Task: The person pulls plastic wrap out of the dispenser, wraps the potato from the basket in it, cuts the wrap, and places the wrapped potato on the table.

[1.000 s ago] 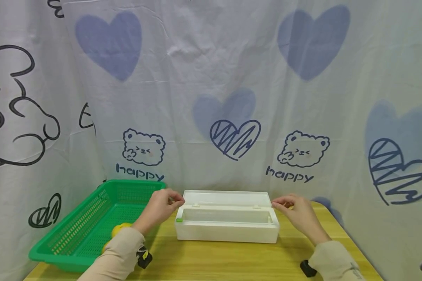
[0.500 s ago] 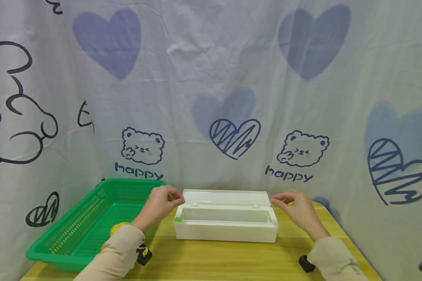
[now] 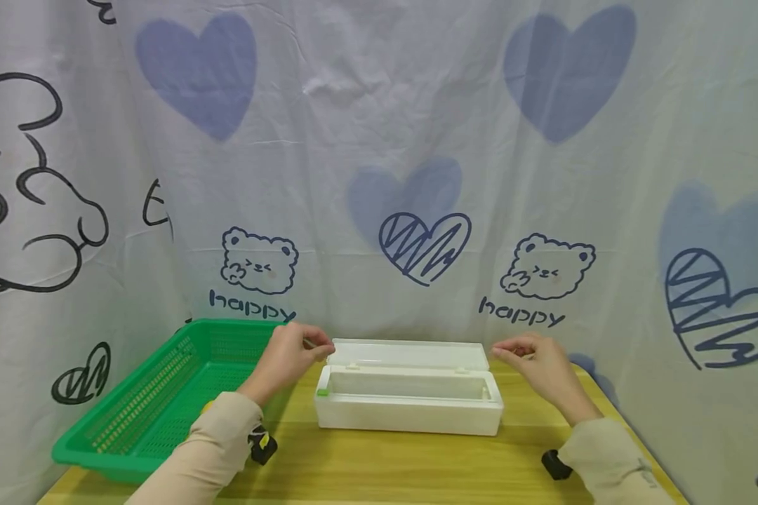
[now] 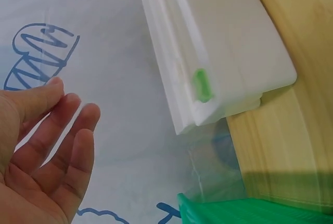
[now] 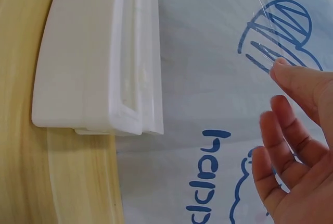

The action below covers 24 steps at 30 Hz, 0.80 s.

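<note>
film (image 5: 267, 13) shows in my right wrist view as thin clear streaks that run to the tip of my right thumb. my right hand (image 3: 540, 365) pinches its edge at the thumb tip; the other fingers are bent and slightly spread. my left hand (image 3: 290, 354) is nearly closed at the tips of thumb and first finger, its other fingers loosely bent, but the film there is too faint for me to tell if i have hold of it.

both hands are raised near the back of the white box (image 3: 410, 415), one by each end of its lid (image 3: 408, 354), which is tipped back on the far side. the box lies lengthwise between them on the wooden table (image 3: 379, 470), its long hollow facing up and a green tab (image 3: 323, 393) at its left end.

left of the box sits a green basket (image 3: 121, 463), with a bit of something yellow (image 3: 207, 406) in it, mostly behind my beige left sleeve (image 3: 224, 428). behind everything hangs a pale curtain (image 3: 354, 91) with hearts and bears.
</note>
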Each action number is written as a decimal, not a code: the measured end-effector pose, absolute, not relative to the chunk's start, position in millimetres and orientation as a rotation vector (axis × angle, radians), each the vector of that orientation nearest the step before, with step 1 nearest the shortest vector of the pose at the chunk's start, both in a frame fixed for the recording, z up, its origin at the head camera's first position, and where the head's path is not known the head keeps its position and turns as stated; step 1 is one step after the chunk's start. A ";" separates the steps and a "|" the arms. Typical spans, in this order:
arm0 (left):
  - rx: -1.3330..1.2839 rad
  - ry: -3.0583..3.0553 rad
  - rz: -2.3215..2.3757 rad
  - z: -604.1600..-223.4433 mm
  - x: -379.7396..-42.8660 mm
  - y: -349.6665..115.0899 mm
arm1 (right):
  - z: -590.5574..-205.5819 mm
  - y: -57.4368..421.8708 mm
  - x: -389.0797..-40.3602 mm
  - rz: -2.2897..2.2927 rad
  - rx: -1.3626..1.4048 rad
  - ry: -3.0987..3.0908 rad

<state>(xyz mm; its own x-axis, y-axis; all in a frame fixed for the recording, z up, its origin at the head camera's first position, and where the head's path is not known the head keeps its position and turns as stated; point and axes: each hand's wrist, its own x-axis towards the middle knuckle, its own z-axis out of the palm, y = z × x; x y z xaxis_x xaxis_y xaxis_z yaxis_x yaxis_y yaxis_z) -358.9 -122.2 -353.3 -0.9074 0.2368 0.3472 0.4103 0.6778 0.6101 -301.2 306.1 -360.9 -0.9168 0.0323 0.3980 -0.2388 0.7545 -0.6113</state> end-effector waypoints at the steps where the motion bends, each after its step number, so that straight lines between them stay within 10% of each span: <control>1: -0.525 -2.647 -1.058 -352.1 -358.7 -122.5 | -360.0 306.3 -301.1 0.972 0.165 -2.563; 24: -0.583 -2.606 -0.985 -329.7 -358.9 -123.5 | -338.2 307.7 -301.2 1.061 0.185 -2.573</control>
<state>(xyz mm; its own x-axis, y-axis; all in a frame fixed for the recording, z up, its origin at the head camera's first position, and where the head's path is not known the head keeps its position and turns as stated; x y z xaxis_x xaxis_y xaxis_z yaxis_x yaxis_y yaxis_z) -358.9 -123.5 -329.7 -0.8745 0.2664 0.4053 0.4679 0.6833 0.5605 -301.2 307.7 -338.2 -0.9300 0.0127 0.3674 -0.2501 0.7107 -0.6575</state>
